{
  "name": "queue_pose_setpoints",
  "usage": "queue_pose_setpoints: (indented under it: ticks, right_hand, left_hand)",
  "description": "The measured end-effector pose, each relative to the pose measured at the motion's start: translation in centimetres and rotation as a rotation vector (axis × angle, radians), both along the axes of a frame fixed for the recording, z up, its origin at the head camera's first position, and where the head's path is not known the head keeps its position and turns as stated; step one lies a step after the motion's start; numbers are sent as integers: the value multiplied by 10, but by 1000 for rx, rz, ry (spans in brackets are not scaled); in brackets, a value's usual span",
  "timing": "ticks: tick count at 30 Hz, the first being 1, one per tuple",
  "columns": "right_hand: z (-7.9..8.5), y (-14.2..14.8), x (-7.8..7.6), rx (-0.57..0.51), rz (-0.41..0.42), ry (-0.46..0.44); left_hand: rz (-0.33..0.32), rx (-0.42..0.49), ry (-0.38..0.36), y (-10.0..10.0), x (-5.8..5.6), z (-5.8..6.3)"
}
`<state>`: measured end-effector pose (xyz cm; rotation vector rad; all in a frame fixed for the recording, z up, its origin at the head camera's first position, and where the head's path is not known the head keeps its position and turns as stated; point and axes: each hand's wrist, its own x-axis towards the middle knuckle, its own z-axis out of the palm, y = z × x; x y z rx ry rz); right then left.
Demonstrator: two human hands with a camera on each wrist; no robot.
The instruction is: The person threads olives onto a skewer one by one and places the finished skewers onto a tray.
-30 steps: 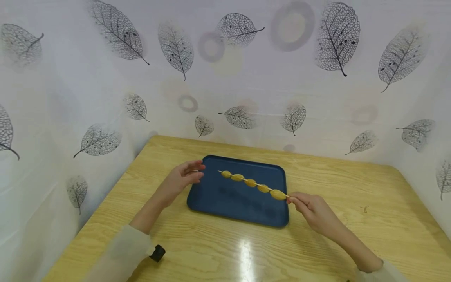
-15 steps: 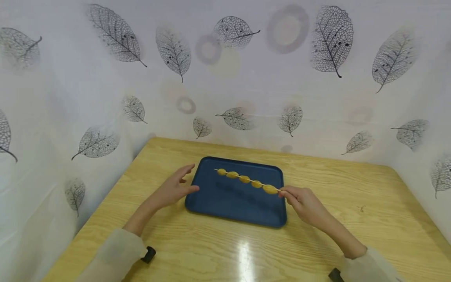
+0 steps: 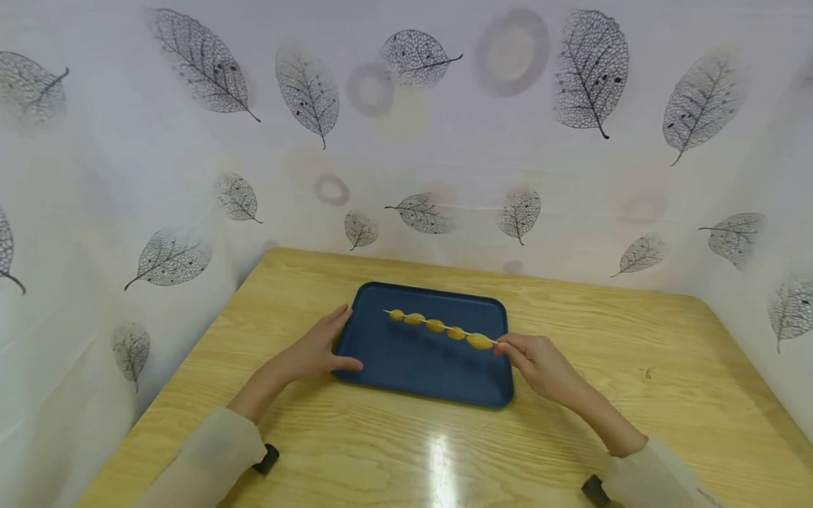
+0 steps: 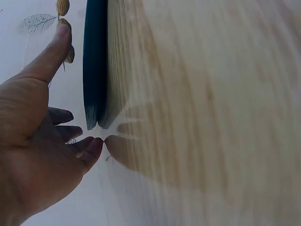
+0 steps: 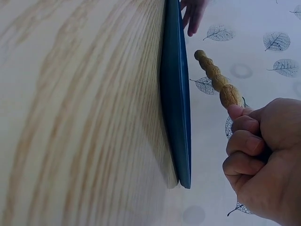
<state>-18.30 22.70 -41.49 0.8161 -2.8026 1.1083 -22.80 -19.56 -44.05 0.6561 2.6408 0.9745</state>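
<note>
A skewer (image 3: 435,325) carries several yellow-brown oval pieces on a thin wooden stick. My right hand (image 3: 540,363) pinches its bare end at the tray's right edge; the right wrist view shows curled fingers (image 5: 244,141) around that end. The skewer hangs above a dark blue rectangular tray (image 3: 413,377), apart from it, pointing to the far left. My left hand (image 3: 311,353) is spread beside the tray's left edge, its thumb reaching over the near left corner. In the left wrist view that hand holds nothing; whether it touches the rim I cannot tell.
The tray lies on a light wood-grain table (image 3: 356,451). A pale leaf-print curtain (image 3: 457,155) stands behind and on both sides. Black straps (image 3: 268,458) show at the sleeve cuffs.
The left hand drew back from over the tray, then came down at its left edge with fingers spread. The right hand and skewer shifted slightly left, the skewer still held above the tray.
</note>
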Motion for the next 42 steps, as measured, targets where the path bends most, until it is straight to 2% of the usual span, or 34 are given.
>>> queue_pose_setpoints:
  ticks: [9,16,20,27,35,42]
  right_hand:
    - [-1,-1,-5,22,4,-34]
    - [2,-3,-13,51,59,-22]
    - [6,-8,-17,75,63,-4]
    - [9,-15,-21,97,9,19]
    - [4,-17,-24,109,-91,36]
    - [0,-17,-25,143,-108,80]
  left_hand:
    - [-26,-74,-29,1,1,1]
    - [-20,-128,-40,3,1,5]
    - [-19,-139,-36,3,2,7]
    - [-7,-162,-16,6,2,6]
    - [-2,-191,30,9,1,4]
    - [10,-227,36,9,2,7]
